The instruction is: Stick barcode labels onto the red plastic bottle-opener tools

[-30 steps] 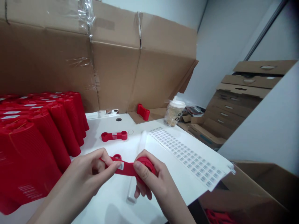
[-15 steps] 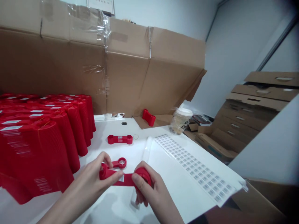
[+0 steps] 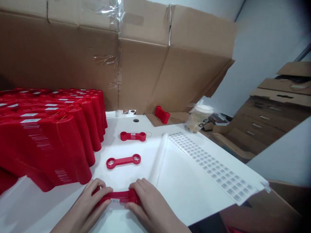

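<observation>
My left hand (image 3: pixel 88 204) and my right hand (image 3: pixel 150 204) are closed round the two ends of a short stack of red plastic pieces (image 3: pixel 121 195), low over the white table at the front. Each piece is a bar with a rounded end, and a white label shows on the near face. Just beyond lies one red bar with a ring at each end (image 3: pixel 124 160), flat on the table. Farther back sits a short labelled red stack (image 3: pixel 132 136), with a thin loose rubber band (image 3: pixel 149 134) beside it.
Tall rows of stacked red pieces (image 3: pixel 73 142) fill the left. A sheet of printed labels (image 3: pixel 213 165) with curled clear backing lies right. A bagged cup (image 3: pixel 200 116) and another red stack (image 3: pixel 162 115) stand behind, before a large cardboard box (image 3: pixel 145 74).
Both hands have come down nearer the table front with the stack, which is turned so its edges face up. The single ringed bar is now fully uncovered. The view has tilted downward.
</observation>
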### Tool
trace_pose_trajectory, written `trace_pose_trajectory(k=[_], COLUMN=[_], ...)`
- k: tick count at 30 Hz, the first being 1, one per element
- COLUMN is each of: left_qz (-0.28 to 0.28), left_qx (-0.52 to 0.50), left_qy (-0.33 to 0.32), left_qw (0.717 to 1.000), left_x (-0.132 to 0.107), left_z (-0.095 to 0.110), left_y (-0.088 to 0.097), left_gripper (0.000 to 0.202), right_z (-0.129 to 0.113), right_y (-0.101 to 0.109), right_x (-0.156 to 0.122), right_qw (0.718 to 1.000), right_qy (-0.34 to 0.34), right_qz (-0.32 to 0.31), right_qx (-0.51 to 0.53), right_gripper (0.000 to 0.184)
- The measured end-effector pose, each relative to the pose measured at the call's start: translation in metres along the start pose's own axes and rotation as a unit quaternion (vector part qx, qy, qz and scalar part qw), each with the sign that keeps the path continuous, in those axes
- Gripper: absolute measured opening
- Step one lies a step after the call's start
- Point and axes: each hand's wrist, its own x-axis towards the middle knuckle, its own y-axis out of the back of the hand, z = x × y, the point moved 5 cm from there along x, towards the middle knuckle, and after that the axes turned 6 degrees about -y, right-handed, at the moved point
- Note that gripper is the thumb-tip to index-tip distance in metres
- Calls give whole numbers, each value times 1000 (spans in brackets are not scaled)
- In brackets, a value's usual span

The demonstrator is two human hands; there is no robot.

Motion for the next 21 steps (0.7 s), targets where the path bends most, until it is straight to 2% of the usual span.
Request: trace_pose_trajectory(k=[4, 7, 10, 12, 15, 17, 19, 21], left_qz=[36, 19, -10, -12, -24, -60, -108, -140], left_qx=[94, 119, 92, 42, -42, -79, -104, -92], left_qy=[-30, -26, -16, 15, 140, 192, 180, 156], left_qw=[994, 992, 996, 999, 989, 976, 972, 973], left_x=[-4, -4, -8, -13, -17, -14, -6, 0], left_z=[-15, -22, -27, -32, -41, -36, -21, -6], left_y=[-4, -7, -10, -10, -7, -2, 2, 3], left_gripper=[39, 47, 44, 41, 38, 35, 30, 33], right_z=[-8, -10, -8, -7, -10, -13, -15, -14], right_y=[-4, -5, -8, -9, -10, -8, -6, -4], right_x=[6, 9, 11, 11, 9, 8, 8, 10], right_qw=[993, 983, 976, 973, 964, 960, 962, 971], right_qy=[50, 91, 112, 128, 167, 197, 210, 203], right_qz=[0, -8, 5, 31, 79, 95, 90, 63], right_qx=[-105, -162, -184, -189, -190, -177, -149, -113], right_gripper=[33, 39, 38, 38, 30, 23, 17, 13])
